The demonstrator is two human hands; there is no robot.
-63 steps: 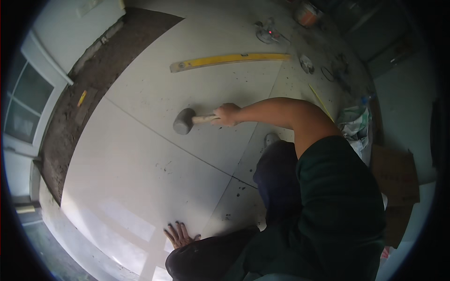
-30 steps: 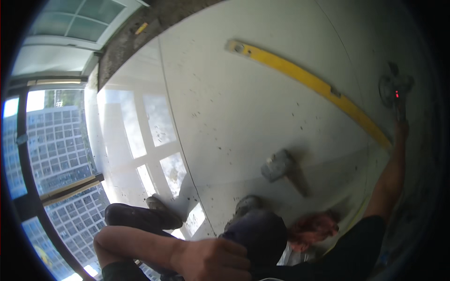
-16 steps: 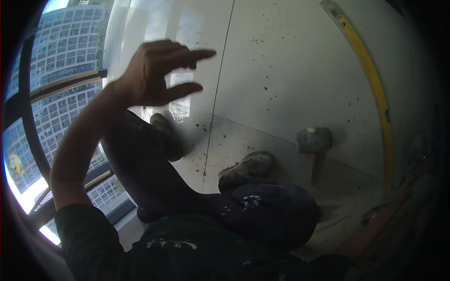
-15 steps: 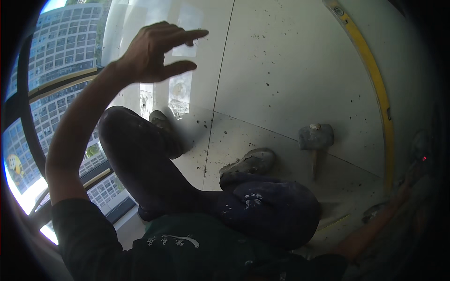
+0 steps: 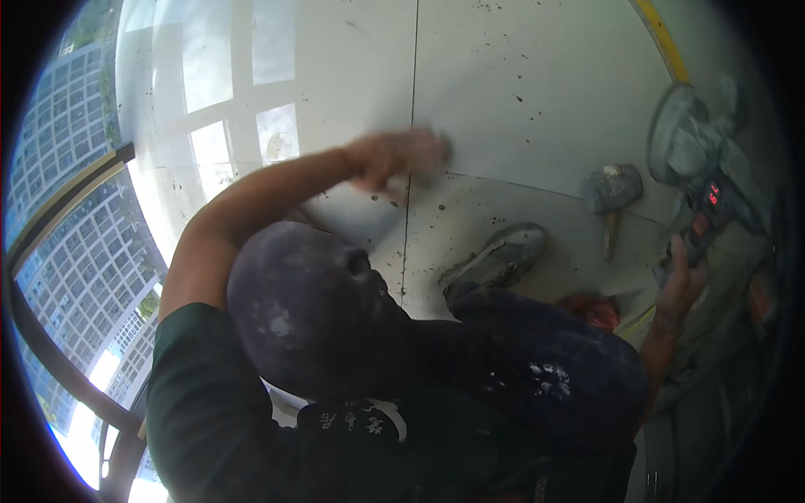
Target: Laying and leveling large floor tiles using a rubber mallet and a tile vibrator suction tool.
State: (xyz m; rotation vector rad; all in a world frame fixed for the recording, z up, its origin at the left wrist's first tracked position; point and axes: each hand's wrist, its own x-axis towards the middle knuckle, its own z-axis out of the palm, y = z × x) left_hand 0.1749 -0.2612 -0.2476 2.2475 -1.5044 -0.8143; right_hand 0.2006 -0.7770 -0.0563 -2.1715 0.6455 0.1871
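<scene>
My left hand (image 5: 401,158) is over the pale tiled floor (image 5: 478,101), close above the dark joint between two tiles. Motion smears its fingers, so their pose cannot be made out. At the far right, my right hand (image 5: 683,283) grips the handle of a tile vibrator (image 5: 711,210). This tool has a round grey suction pad and a red lit display, and it is held up on its side. Left of the tool lies a rubber mallet (image 5: 614,188), its grey head away from me and its short wooden handle toward me.
A yellow spirit level (image 5: 662,38) lies at the upper right. Dark crumbs are scattered over the tiles. My shoe (image 5: 507,256) rests on the floor beside the mallet. Something red (image 5: 591,310) shows behind my knee. Tall windows (image 5: 92,243) line the left side.
My left hand has dropped and swung right to the tile joint. My right hand has brought the tile vibrator up into clear view. The whole view has shifted.
</scene>
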